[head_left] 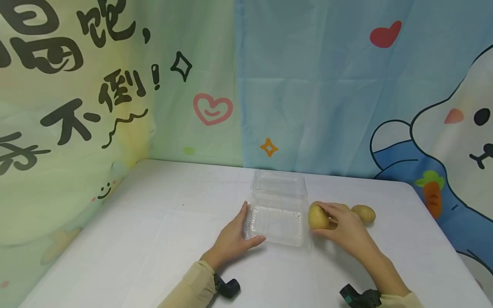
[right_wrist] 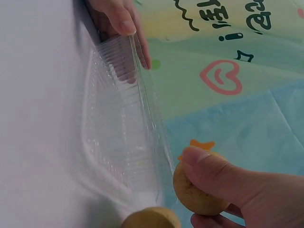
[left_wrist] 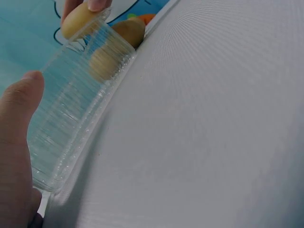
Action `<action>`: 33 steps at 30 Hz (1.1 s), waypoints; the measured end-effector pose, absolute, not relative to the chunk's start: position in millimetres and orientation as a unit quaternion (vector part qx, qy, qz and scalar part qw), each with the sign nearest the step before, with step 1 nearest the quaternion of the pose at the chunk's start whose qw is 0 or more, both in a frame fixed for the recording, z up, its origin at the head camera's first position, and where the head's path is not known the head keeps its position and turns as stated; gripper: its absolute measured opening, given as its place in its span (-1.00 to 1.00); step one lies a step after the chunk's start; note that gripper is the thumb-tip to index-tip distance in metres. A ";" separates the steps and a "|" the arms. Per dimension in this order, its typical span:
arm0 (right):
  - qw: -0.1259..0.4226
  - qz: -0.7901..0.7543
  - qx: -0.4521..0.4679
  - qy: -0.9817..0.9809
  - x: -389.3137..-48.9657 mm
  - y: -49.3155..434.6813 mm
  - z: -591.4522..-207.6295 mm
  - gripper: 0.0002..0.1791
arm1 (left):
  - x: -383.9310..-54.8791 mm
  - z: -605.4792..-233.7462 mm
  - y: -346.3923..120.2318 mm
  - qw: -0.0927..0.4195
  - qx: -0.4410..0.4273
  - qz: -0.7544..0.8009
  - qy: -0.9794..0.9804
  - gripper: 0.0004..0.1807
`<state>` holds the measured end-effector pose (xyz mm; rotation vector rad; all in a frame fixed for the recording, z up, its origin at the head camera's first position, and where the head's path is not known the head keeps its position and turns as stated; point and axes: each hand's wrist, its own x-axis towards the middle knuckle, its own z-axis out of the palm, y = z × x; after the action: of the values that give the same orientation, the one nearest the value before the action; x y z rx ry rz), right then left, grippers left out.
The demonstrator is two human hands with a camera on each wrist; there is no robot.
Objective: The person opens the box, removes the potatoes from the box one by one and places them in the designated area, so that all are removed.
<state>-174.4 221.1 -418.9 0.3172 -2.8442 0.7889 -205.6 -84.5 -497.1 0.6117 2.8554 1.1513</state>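
Observation:
A clear plastic clamshell container (head_left: 275, 224) lies on the table, its lid (head_left: 279, 184) folded open toward the back. My left hand (head_left: 234, 237) holds it at the left near corner, thumb along the front and fingers along the left side. In the right wrist view, that hand's fingers show through the plastic wall. My right hand (head_left: 346, 229) pinches a potato (head_left: 318, 217) between thumb and fingers, at the container's right rim. Another potato (head_left: 363, 214) lies to the right, partly behind the right hand. Through the container's wall in the left wrist view appears a potato (left_wrist: 102, 64).
A white table (head_left: 154, 222) carries everything. Behind it hangs a printed cloth backdrop (head_left: 308, 85) with hearts, writing and a cartoon animal. Each wrist wears a small black camera, such as the left wrist camera (head_left: 227, 287).

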 end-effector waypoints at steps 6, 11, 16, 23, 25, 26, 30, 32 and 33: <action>0.087 0.268 0.101 -0.954 -167.4 237.2 -421.0 -0.14 | -206.6 -500.0 -84.5 -0.002 0.193 0.366 0.910 0.22; 0.095 0.276 0.093 -0.952 -161.3 250.6 -423.1 -0.17 | -206.7 -500.8 -84.0 0.001 0.194 0.368 0.909 0.22; 0.085 0.269 0.066 -0.957 -155.8 264.8 -427.4 -0.10 | -206.5 -500.6 -83.6 -0.002 0.195 0.362 0.912 0.22; 0.082 0.255 0.051 -0.962 -151.1 280.6 -434.3 -0.10 | -206.5 -498.3 -83.9 0.000 0.194 0.363 0.911 0.22; 0.071 0.255 0.046 -0.963 -150.2 282.9 -436.2 -0.08 | -206.3 -497.6 -84.1 0.000 0.193 0.364 0.911 0.21; 0.065 0.255 0.043 -0.964 -149.8 284.0 -437.0 -0.07 | -206.3 -497.5 -84.1 -0.001 0.194 0.365 0.911 0.21; 0.044 0.249 0.029 -0.967 -148.7 288.7 -441.8 -0.03 | -206.1 -497.8 -83.9 0.000 0.195 0.363 0.911 0.22; 0.036 0.242 0.021 -0.969 -148.5 290.7 -444.8 -0.02 | -206.2 -498.3 -83.7 -0.001 0.197 0.363 0.911 0.22; 0.031 0.238 0.017 -0.971 -148.7 291.7 -446.2 -0.01 | -206.2 -498.5 -83.6 -0.002 0.197 0.364 0.910 0.22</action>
<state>-148.7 291.7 -446.2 0.0536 -2.9897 0.7340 -206.2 -83.6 -498.5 0.6197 2.8631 1.1441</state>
